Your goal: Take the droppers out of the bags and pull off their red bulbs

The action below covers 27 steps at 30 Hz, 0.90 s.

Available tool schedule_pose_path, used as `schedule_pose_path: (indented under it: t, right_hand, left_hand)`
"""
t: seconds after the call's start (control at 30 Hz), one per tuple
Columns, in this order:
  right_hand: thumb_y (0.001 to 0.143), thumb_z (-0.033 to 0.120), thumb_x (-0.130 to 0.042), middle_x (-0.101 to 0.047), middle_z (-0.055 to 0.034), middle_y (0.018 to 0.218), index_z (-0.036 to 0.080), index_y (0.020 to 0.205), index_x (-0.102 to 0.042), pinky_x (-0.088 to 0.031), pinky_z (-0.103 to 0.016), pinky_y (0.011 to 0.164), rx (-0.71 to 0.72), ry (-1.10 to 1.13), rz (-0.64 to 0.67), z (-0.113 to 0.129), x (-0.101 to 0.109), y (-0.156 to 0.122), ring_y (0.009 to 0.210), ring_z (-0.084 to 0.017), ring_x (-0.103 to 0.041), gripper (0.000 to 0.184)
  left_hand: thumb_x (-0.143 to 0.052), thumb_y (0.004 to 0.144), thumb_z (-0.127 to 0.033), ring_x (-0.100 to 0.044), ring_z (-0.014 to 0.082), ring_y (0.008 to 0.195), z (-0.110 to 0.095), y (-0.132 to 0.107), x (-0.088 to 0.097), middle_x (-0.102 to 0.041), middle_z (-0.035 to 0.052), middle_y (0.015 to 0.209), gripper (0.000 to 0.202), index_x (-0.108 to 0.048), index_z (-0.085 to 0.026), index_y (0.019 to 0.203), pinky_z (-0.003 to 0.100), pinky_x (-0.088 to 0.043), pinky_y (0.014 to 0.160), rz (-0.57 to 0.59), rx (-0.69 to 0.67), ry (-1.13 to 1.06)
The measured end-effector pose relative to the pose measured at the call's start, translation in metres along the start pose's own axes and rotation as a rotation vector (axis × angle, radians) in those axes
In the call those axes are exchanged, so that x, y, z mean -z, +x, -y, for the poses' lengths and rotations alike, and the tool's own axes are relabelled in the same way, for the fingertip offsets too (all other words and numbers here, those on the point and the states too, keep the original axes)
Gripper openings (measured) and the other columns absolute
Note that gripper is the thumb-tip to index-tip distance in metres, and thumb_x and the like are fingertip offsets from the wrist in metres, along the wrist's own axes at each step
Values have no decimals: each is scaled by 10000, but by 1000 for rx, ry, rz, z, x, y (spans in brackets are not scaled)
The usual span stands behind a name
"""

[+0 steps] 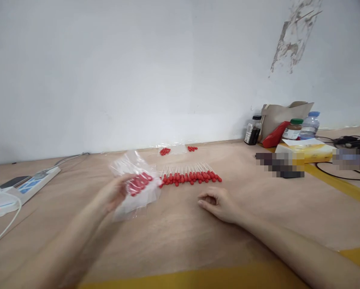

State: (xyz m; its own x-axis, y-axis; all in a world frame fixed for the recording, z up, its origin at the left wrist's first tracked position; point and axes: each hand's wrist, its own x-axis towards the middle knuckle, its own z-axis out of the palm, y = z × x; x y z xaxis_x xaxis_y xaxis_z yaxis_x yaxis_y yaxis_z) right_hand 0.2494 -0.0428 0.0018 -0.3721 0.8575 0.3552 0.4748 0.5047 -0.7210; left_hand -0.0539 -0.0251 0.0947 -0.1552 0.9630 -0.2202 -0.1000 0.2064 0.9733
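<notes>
Fingers (128,177) of the left hand (115,194), seen from the head camera, are closed on the left edge of a clear plastic bag (143,199). Several red-tipped sticks (140,184) show through the bag, side by side, their red ends toward the near right. The bag is tilted above the table (173,241), and its right edge overlaps the left end of a row of red-tipped sticks (194,176); whether the two touch, I cannot tell. That row lies in the middle of the table, red ends near and pale shafts pointing far, toward the wall (122,80).

Just to the near right of the row is the right hand (220,204), fingers loosely curled, with a small gap between thumb and forefinger; nothing shows in its grip.

At the far side, by the wall, lie a small left pile of red pieces (165,151) and a small right pile of red pieces (192,148), with clear plastic (178,149) between them. A power strip (41,181) is at the left. At the far right stand a dark bottle (252,131), a grey bag (273,116), a green-lidded jar (293,130) and a blue-capped bottle (310,127), with a yellow tissue pack (318,151) nearer.
</notes>
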Motion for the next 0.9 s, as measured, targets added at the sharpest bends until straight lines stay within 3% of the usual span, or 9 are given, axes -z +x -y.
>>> schedule_pose_path:
  t: [0.13, 0.2, 0.3, 0.47, 0.53, 0.63, 0.7, 0.8, 0.9]
  right_hand:
    - [668, 379, -661, -623, -29, 754, 143, 941, -610, -459, -247, 633, -296, 522, 184, 13, -8, 2, 667, -119, -563, 365]
    - [632, 384, -693, -635, -30, 777, 135, 919, -615, -468, -256, 684, -359, 729, 233, 19, -13, 5, 699, -120, -580, 388]
    - [644, 397, -684, -645, -35, 772, 128, 876, -614, -489, -289, 704, -414, 941, 161, 26, -21, 10, 695, -133, -604, 363]
    - [767, 286, -581, -610, -6, 580, 130, 783, -574, -496, -225, 510, -617, 926, 94, 16, -19, 16, 496, -94, -581, 157]
    - [769, 230, -574, -584, 4, 521, 124, 707, -559, -478, -192, 448, -661, 840, 119, 9, -12, 18, 433, -75, -547, 123]
    - [724, 179, -609, -571, 7, 487, 123, 590, -522, -480, -183, 423, -687, 753, 120, 1, -3, 21, 407, -70, -531, 169]
    - [680, 139, -634, -580, 2, 493, 125, 550, -511, -497, -190, 448, -706, 751, 131, 0, 0, 23, 434, -79, -552, 179]
    - [602, 66, -655, -610, -5, 548, 119, 591, -564, -520, -199, 511, -727, 773, 172, 2, 2, 26, 511, -96, -593, 106]
    - [576, 54, -657, -639, -22, 620, 113, 683, -614, -528, -212, 550, -726, 792, 200, 4, 0, 28, 569, -111, -615, 130]
  left_hand:
    - [-622, 688, -118, -643, 174, 650, 44, -27, -61, -683, 90, 732, 68, -651, -83, 738, 262, -537, 622, 184, 42, -161]
    - [-623, 691, -115, -647, 180, 662, 62, -36, -83, -685, 94, 749, 73, -643, -92, 758, 275, -539, 631, 176, 48, -210]
    - [-628, 686, -101, -648, 170, 683, 80, -40, -101, -683, 74, 775, 87, -620, -117, 771, 279, -540, 649, 135, 41, -295]
    - [-649, 642, -54, -635, 130, 773, 86, -28, -83, -660, 21, 818, 211, -556, -167, 795, 244, -515, 744, 104, 34, -337]
    - [-679, 603, -53, -623, 104, 695, 84, -23, -67, -639, 0, 767, 279, -516, -175, 793, 220, -508, 692, 91, 55, -238]
    - [-742, 540, -115, -586, 86, 601, 84, -19, -45, -586, -24, 730, 401, -471, -183, 828, 211, -481, 600, 220, 10, 39]
    - [-752, 538, -180, -554, 76, 570, 85, -18, -35, -550, -31, 755, 460, -456, -192, 890, 214, -460, 569, 312, -104, 252]
    - [-719, 580, -259, -522, 89, 579, 82, -22, -29, -513, -12, 841, 513, -437, -222, 1007, 241, -450, 553, 327, -311, 594]
    - [-686, 619, -301, -533, 203, 868, 76, -32, -35, -484, 56, 1023, 541, -437, -253, 1097, 347, -467, 729, 282, -560, 879]
